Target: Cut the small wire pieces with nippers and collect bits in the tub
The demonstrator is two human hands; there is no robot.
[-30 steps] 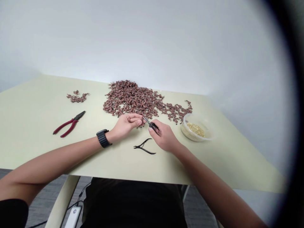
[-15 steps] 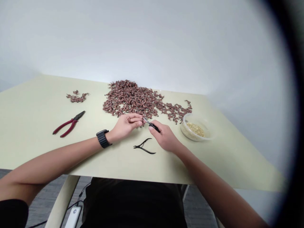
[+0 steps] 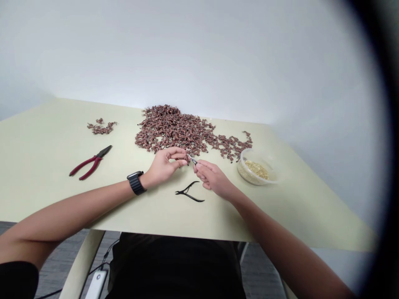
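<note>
Just in front of a heap of small reddish-brown parts with dark ends (image 3: 174, 128), my left hand (image 3: 165, 168) pinches a tiny piece, probably one of these parts, mostly hidden by the fingers. From the right, my right hand (image 3: 216, 178) is closed around a slim hand tool (image 3: 193, 160) with a shiny metal tip. Its handle is largely hidden in the fist, so its exact kind is unclear. The tool's tip meets the left fingertips. Below both hands, black cuticle nippers (image 3: 189, 192) lie with their handles spread.
A clear round plastic tub (image 3: 245, 176) holding small gold-coloured bits stands on the right of the pale yellow table (image 3: 140, 220). Red-handled pliers (image 3: 93, 163) lie at the left. Behind them sits a small cluster of brown parts (image 3: 102, 128). A wall (image 3: 187, 54) rises behind the table.
My right hand has rolled over, so its curled fingers now show underneath and the tool's black handle is mostly covered. My left hand stays nearly still.
</note>
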